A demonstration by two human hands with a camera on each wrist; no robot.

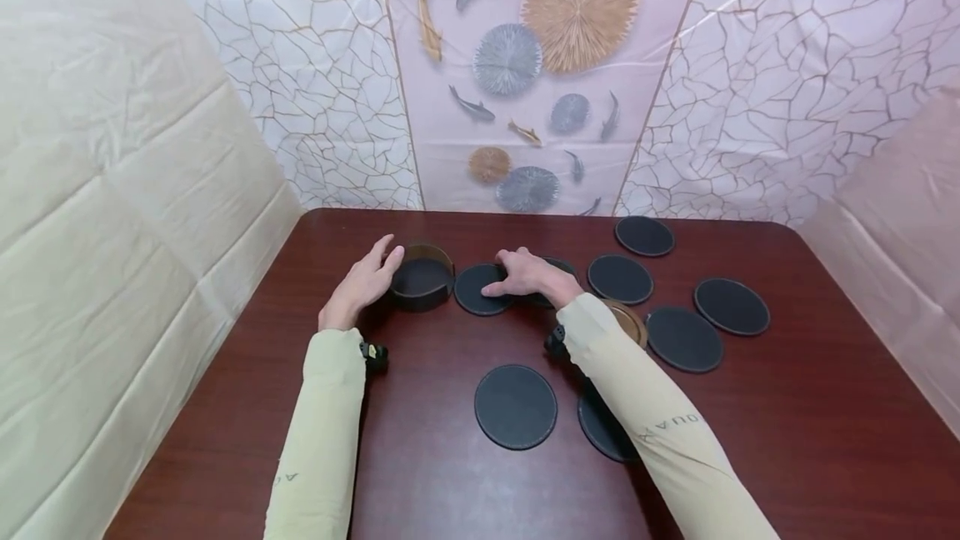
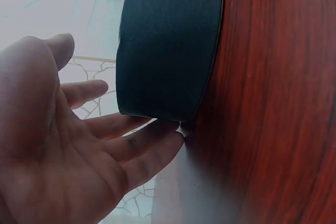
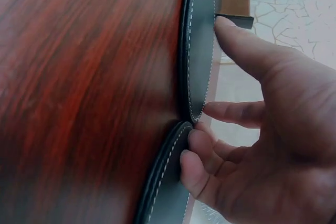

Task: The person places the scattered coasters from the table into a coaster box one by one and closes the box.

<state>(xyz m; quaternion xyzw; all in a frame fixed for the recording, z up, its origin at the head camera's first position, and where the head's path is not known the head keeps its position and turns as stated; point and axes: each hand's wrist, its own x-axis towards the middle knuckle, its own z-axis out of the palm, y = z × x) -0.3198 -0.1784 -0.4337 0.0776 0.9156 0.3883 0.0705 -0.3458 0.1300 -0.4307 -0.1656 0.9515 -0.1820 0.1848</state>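
Note:
My left hand [image 1: 363, 280] is beside a round black leather coaster holder [image 1: 420, 300] with a brown inside. In the left wrist view its fingers are spread, and some fingertips meet the lower edge of the holder [image 2: 168, 45]. My right hand [image 1: 528, 273] lies over a round black coaster [image 1: 471, 294] just right of the holder. In the right wrist view the thumb and index fingertip touch this white-stitched coaster [image 3: 202, 40], spread apart. The other fingers bend over a second coaster [image 3: 165, 195], partly hidden by the hand in the head view.
More black coasters lie about: a near one [image 1: 516, 407], one partly under the right sleeve [image 1: 600, 427], and several to the right, including a far one [image 1: 644, 236]. A tan-rimmed round piece [image 1: 633, 323] is half hidden by the right forearm. Patterned cloth [image 1: 330, 65] hangs behind the table.

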